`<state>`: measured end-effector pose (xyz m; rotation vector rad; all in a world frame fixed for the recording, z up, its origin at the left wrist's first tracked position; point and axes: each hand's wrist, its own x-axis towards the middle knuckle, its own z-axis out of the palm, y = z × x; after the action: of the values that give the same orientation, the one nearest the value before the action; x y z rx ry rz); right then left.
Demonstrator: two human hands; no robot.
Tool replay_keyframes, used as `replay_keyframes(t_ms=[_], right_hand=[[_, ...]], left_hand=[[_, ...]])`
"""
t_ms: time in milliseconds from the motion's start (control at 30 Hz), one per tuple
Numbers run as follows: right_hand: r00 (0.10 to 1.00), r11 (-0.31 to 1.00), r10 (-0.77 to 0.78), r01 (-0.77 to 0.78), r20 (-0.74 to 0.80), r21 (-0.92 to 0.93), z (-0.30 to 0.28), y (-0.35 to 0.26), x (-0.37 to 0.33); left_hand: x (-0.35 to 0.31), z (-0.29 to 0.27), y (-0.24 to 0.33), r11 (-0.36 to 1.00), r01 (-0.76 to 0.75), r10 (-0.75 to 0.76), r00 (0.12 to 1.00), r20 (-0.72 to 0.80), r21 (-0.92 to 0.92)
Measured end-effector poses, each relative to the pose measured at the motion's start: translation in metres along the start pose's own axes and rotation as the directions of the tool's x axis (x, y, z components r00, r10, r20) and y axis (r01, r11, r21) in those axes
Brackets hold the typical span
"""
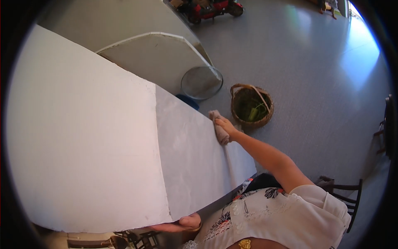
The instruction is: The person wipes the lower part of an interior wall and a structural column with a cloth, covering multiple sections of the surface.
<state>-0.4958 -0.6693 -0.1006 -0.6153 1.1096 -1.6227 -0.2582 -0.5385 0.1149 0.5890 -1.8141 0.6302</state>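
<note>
A brownish cloth [219, 128] is bunched under my right hand [224, 125], whose fingers close over it. Hand and cloth press on the right part of a smooth grey section [190, 153], near its far edge. This grey section adjoins a large white surface [91, 137] along a rough, nearly straight seam. My left hand [180, 224] lies at the near edge of the panel, close to the seam. Its fingers stretch out to the left, partly hidden by that edge, and it holds nothing that I can see. A bracelet circles the left wrist.
Beyond the panel, a handled wicker basket [252, 107] with greens inside stands on the grey floor [306, 74]. Beside it are a round glass-like disc [202, 83] and something blue [188, 101]. A red scooter [213, 9] is far off. A dark chair [352, 199] stands at right.
</note>
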Motion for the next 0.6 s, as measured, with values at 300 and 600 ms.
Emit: replay_keyframes(t_ms=[300,600], right_hand=[[0.701,0.656,-0.713,0.675,0.016,-0.337,0.07,-0.119,-0.044],[0.965,0.899,-0.24,0.263,0.107,-0.349,0.022,-0.073,0.011]], left_hand=[[-0.076,-0.02,-0.023,0.924,-0.167,0.189,0.982,-0.031,0.345],[-0.112,-0.051,-0.058,0.812,-0.25,0.303,0.953,-0.015,0.527]])
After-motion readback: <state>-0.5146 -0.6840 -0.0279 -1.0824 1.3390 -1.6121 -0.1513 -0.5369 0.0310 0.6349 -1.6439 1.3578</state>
